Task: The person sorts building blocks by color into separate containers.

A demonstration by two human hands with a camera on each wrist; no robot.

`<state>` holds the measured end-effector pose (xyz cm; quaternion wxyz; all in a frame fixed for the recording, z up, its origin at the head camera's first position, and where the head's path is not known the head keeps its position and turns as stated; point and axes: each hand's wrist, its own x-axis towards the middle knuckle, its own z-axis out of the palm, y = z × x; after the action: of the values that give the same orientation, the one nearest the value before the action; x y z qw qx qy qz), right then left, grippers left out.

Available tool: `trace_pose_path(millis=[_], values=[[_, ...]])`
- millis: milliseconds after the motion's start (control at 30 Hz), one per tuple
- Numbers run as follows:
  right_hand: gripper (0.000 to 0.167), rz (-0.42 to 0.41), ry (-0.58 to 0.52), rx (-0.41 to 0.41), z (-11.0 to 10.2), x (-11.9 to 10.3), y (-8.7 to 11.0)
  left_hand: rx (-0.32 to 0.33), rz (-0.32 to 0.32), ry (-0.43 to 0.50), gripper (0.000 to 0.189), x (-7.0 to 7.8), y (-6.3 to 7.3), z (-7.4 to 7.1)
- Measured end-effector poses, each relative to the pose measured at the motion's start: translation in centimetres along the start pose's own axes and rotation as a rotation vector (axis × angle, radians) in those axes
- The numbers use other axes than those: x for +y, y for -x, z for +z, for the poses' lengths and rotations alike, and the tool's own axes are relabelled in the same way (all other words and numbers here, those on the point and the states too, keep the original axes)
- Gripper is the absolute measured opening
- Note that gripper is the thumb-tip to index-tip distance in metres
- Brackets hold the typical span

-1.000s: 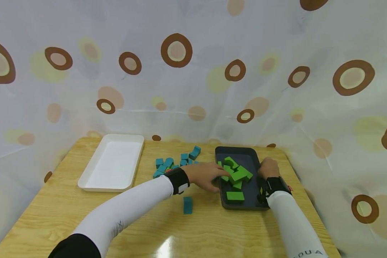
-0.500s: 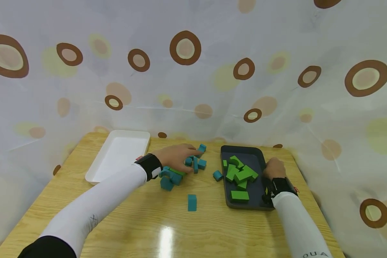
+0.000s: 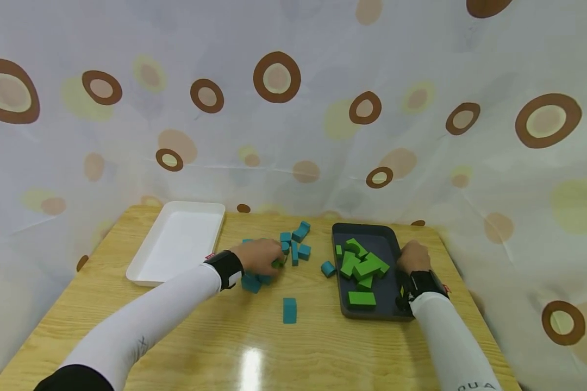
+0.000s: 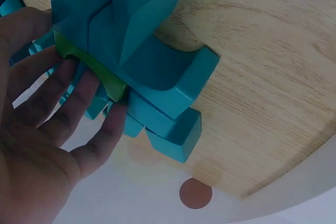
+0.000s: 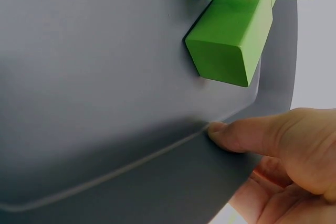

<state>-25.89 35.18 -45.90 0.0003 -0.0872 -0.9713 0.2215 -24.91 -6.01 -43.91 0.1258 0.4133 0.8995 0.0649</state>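
My left hand [image 3: 260, 256] pinches a green arch block [image 4: 94, 69] in the pile of teal blocks left of the tray. In the left wrist view its fingers meet the green block, with a curved teal block [image 4: 194, 80] leaning right beside it. My right hand [image 3: 413, 257] grips the right wall of the dark grey tray [image 3: 386, 290], thumb inside and fingers outside, as the right wrist view shows. Several green blocks [image 3: 367, 267] lie heaped in that tray, with one flat green block [image 3: 362, 299] lying apart near its front.
A white tray [image 3: 176, 239] stands at the back left. Between the trays lie loose teal blocks, among them a cylinder [image 3: 328, 269] near the dark tray and an upright block [image 3: 289, 310] toward the front. A patterned curtain [image 3: 293, 136] hangs behind the table.
My left hand has moved from over the dark tray leftward to the teal pile, where its fingers have closed on a green block. The right hand keeps its hold on the tray.
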Motion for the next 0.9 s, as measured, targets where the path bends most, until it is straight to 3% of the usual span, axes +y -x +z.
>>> trace_pose_path(millis=[200, 367, 500, 700, 900], values=[[0.045, -0.014, 0.011, 0.006, -0.3, -0.2, 0.0, -0.007, -0.051, 0.037, 0.018, 0.3, -0.2, 0.3], [0.043, -0.010, 0.020, 0.003, -0.6, -0.5, 0.0, -0.015, -0.033, 0.045, 0.012, 0.4, -0.8, -0.5], [0.044, -0.009, 0.021, 0.005, -0.6, -0.5, 0.1, -0.041, 0.007, 0.051, 0.022, 1.1, -2.0, -2.2], [0.046, 0.009, 0.000, -0.007, -0.1, 0.0, 0.0, -0.053, 0.124, -0.003, 0.021, 4.1, -4.7, -4.6], [0.047, -0.004, 0.007, -0.004, 0.3, 0.3, -0.2, -0.047, 0.250, -0.064, 0.024, 8.3, -8.4, -4.4]])
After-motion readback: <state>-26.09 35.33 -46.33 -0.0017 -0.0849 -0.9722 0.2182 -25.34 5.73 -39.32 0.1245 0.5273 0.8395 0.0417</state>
